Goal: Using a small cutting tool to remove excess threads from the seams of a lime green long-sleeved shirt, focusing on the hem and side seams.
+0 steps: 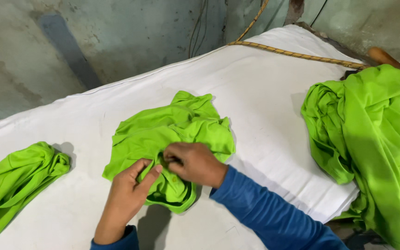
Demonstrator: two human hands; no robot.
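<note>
From the head camera we look down on a white-covered bench point(237, 83), with a crumpled bright green shirt point(172, 134) lying near its front edge, about midway along. Our left hand point(128, 194) pinches the fabric at the collar end, thumb and fingers closed on a fold. Our right hand point(195, 163) is clenched on the same spot, fingers curled into the placket where a small button seems to sit; the view is too tight for us to be sure whether it is being fastened or undone. The rest of the shirt is still bunched and unsmoothed, so we judge the work on it as barely begun.

At the left edge lies a loosely rolled green garment point(15, 180). Over the right edge hangs a heap of green garments point(371, 134), unfolded. A yellow rope point(297, 55) crosses the far corner.
</note>
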